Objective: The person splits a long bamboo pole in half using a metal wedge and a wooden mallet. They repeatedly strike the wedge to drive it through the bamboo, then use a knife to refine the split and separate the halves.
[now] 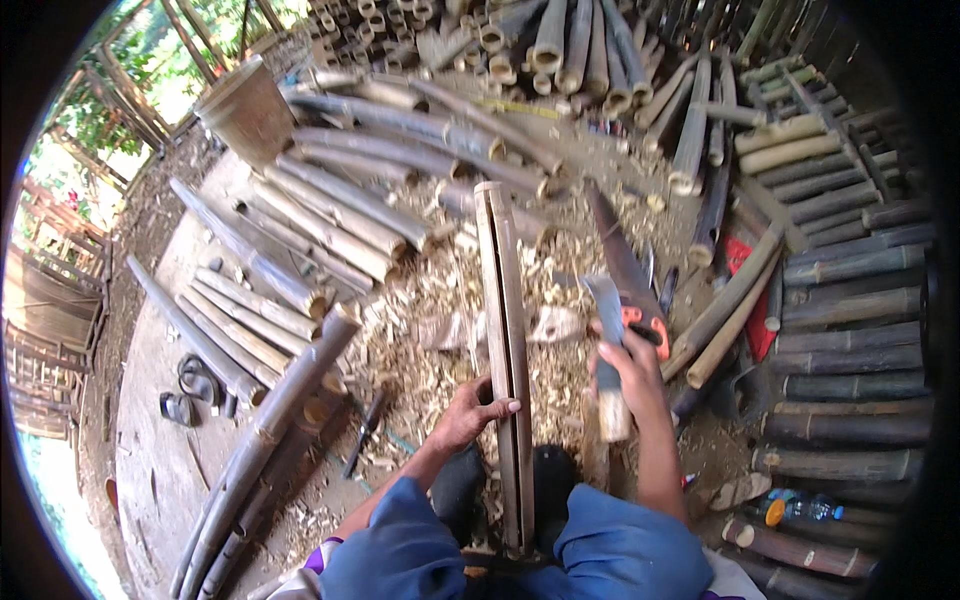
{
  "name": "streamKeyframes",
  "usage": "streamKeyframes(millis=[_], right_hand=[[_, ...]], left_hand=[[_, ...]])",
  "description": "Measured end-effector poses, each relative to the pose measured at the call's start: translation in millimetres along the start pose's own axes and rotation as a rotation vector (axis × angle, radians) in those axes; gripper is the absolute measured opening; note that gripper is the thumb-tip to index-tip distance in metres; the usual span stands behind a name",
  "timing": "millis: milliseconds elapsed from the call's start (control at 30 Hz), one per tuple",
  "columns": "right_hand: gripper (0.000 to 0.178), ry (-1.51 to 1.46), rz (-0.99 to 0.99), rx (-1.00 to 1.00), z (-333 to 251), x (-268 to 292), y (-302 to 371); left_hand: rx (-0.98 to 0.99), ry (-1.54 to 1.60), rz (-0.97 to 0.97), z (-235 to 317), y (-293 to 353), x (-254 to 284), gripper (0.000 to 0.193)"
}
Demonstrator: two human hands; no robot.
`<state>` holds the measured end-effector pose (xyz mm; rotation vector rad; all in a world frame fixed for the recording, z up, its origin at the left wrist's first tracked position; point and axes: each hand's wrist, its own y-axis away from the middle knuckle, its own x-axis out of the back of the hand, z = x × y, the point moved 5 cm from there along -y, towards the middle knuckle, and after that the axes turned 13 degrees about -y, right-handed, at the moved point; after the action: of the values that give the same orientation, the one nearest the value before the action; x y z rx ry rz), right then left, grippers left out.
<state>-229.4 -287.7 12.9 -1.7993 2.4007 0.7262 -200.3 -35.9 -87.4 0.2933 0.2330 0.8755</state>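
A brown bucket (247, 115) stands at the upper left; its inside is out of sight, so what it holds cannot be told. At the lower right a clear plastic bottle (805, 506) lies among bamboo lengths (850, 462), and its contents are too small to make out.

The bamboo pole (491, 300) stretches forward from between the person's blue-clad knees (625, 545). The left hand (465, 415) grasps it from its left side, thumb across the front, below its middle. The right hand (635, 375) is clenched around a chopping tool (613, 420), off to the right and apart from the pole.

The pole is pale brown and straight, with a long dark split running down it and a closed-looking, rounded top. Pale wood chips (400, 335) litter the ground around it, and a handsaw (622, 250) lies beyond the tool.
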Motion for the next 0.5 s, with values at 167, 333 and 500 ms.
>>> streamKeyframes(millis=[167,333,500], right_hand=[[0.041,-0.035,0.076,0.101,-33,31,61],[0.039,-0.056,0.007,0.254,-61,33,103],[0.036,-0.149,-0.041,0.269,-87,24,129]], left_hand=[[-0.357,-0.165,0.086,140,7,16,0.059],[-0.633,-0.3,0.165,218,34,18,0.076],[-0.72,-0.214,0.319,273,50,39,0.062]])
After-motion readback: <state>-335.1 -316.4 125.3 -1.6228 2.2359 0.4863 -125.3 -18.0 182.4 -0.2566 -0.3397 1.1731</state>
